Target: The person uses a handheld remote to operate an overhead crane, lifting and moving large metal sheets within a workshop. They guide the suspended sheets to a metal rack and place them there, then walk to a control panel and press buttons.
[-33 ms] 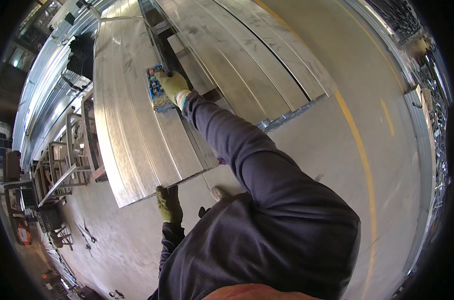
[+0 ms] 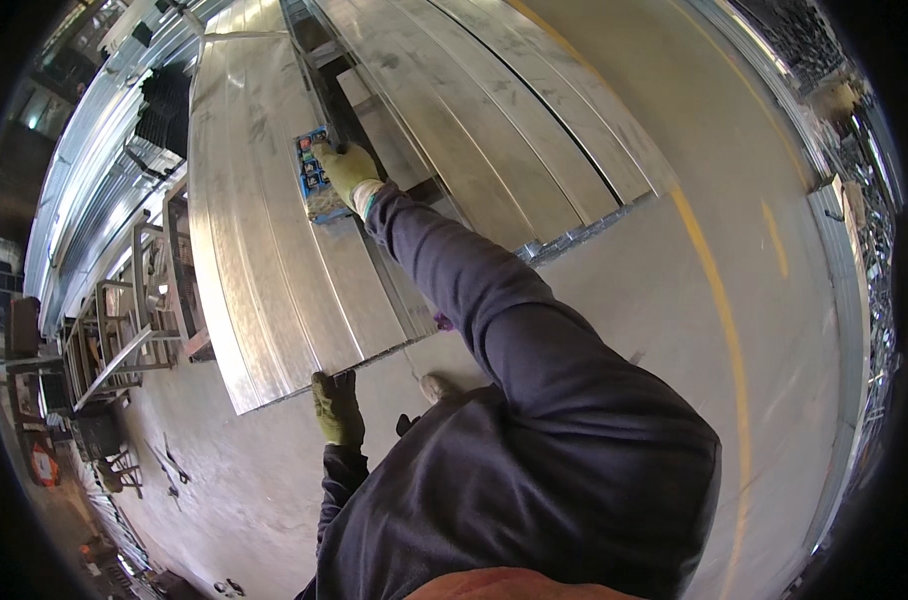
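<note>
My right hand [image 2: 348,172], in a pale yellow-green glove, rests curled over a blue-edged control box [image 2: 312,168] with several dark buttons and a few coloured ones. The box lies on long silvery metal profiles [image 2: 264,230] laid side by side. Nearer to me, my left hand [image 2: 340,412], also gloved, has its fingers closed at the near end of these profiles. Its fingertips touch the edge, and part of them is hidden there. My right forearm crosses above the gap between the left stack and a second stack of profiles [image 2: 484,130].
Yellow lines [image 2: 719,290] run along the grey floor on the right. Metal frames [image 2: 124,330] stand to the left, beside bundles of long profiles [image 2: 74,210]. A long metal rail [image 2: 842,270] bounds the far right. Slender tools [image 2: 171,465] lie on the floor at lower left.
</note>
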`<action>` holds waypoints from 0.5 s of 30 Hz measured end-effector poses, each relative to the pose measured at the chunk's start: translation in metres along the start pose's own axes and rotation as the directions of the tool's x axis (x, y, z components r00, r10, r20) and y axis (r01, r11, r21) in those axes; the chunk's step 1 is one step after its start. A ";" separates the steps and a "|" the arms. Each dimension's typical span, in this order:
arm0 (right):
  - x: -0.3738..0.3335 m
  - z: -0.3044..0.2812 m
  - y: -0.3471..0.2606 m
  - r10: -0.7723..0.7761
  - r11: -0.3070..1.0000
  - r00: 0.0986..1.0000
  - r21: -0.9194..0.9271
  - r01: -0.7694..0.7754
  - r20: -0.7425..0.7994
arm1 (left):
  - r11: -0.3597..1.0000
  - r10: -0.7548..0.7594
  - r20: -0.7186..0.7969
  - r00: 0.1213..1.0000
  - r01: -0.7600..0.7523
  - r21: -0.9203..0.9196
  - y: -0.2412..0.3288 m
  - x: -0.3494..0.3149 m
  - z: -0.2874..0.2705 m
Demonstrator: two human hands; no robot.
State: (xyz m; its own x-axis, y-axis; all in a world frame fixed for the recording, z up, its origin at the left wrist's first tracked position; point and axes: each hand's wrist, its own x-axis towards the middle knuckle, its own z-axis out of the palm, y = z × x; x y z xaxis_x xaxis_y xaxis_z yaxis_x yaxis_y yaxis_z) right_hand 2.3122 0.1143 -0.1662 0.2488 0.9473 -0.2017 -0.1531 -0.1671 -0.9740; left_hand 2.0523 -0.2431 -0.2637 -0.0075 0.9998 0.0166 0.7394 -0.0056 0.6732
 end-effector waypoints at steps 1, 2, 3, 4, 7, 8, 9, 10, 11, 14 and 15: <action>-0.002 0.000 -0.001 -0.023 0.999 1.000 -0.039 0.022 -0.013 | 0.999 -0.031 -0.016 0.999 0.031 -0.012 -0.001 0.000 0.000; -0.002 -0.001 -0.003 -0.006 0.998 1.000 -0.070 0.007 0.019 | 0.972 0.050 0.007 0.999 -0.050 0.229 -0.001 -0.001 -0.002; -0.003 -0.002 -0.005 -0.025 0.992 1.000 -0.128 0.025 0.004 | 0.847 0.179 0.033 0.983 -0.171 0.503 0.000 -0.001 -0.002; -0.003 -0.005 -0.006 -0.006 0.991 0.999 -0.134 0.012 0.048 | 0.924 0.142 0.041 0.989 -0.147 0.352 0.004 0.000 -0.002; -0.006 -0.007 -0.010 0.106 0.994 0.975 0.016 -0.111 0.195 | 0.961 0.266 -0.047 0.963 -0.269 -0.060 0.022 0.005 -0.011; -0.008 -0.011 -0.008 0.125 0.992 0.969 0.003 -0.128 0.214 | 0.859 -0.114 0.010 0.993 0.104 -0.501 0.032 0.003 -0.013; -0.007 -0.011 -0.009 0.062 0.993 0.978 -0.113 -0.040 0.201 | 0.476 -0.370 0.176 0.912 0.349 -0.808 0.041 0.002 -0.020; -0.010 -0.009 -0.005 0.113 0.989 0.967 0.063 -0.131 0.230 | 0.529 -0.336 0.219 0.916 0.375 -0.761 0.046 0.000 -0.034; -0.009 -0.009 -0.005 0.112 0.988 0.961 0.078 -0.136 0.253 | 0.581 -0.301 0.266 0.916 0.397 -0.711 0.050 0.000 -0.050; -0.018 -0.004 0.010 0.060 0.991 0.976 0.105 -0.084 0.209 | 0.661 -0.267 0.464 0.845 0.511 -0.550 0.038 -0.022 -0.128; -0.015 -0.002 0.011 0.134 0.987 0.966 0.058 -0.150 0.220 | 0.682 -0.247 0.436 0.865 0.475 -0.556 0.031 -0.024 -0.148</action>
State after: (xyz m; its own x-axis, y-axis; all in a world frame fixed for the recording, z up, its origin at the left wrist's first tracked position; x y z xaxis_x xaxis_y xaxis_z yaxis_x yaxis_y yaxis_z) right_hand 2.3086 0.0981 -0.1739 0.0097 0.9530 -0.3028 -0.2434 -0.2915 -0.9251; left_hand 1.9757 -0.2700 -0.1344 0.1044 0.8741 -0.4743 0.1268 0.4614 0.8781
